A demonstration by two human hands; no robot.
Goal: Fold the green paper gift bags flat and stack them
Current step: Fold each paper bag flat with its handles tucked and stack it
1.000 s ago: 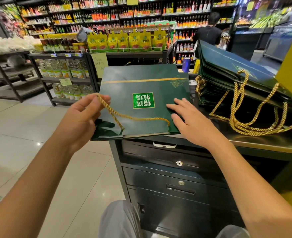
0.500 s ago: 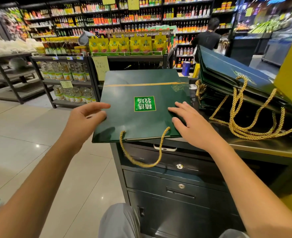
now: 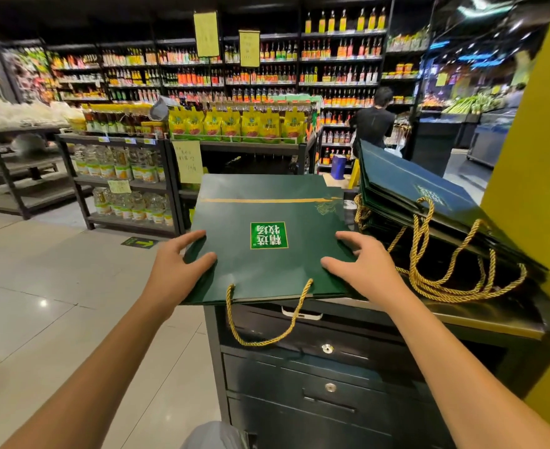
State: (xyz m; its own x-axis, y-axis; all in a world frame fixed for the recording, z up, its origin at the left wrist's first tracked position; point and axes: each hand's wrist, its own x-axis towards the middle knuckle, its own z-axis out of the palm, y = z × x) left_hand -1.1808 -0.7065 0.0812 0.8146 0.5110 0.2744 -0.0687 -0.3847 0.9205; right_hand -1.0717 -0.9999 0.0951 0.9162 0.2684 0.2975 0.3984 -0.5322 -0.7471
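One folded green bag (image 3: 267, 270) lies on the worktop (image 3: 480, 314), overhanging its left edge. My left hand (image 3: 173, 270) and right hand (image 3: 367, 270) rest spread wide on its sides, gripping nothing. Risk: unsupported overhang tips floorward; dangling rope handle (image 3: 303, 294) could snag the worktop's drawer (image 3: 364, 335).

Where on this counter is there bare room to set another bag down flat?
Bare counter shows only as a strip at the near right, between the gold rope handles and the rim. The right side is crowded by the leaning stack of bags; the green bag covers the left.
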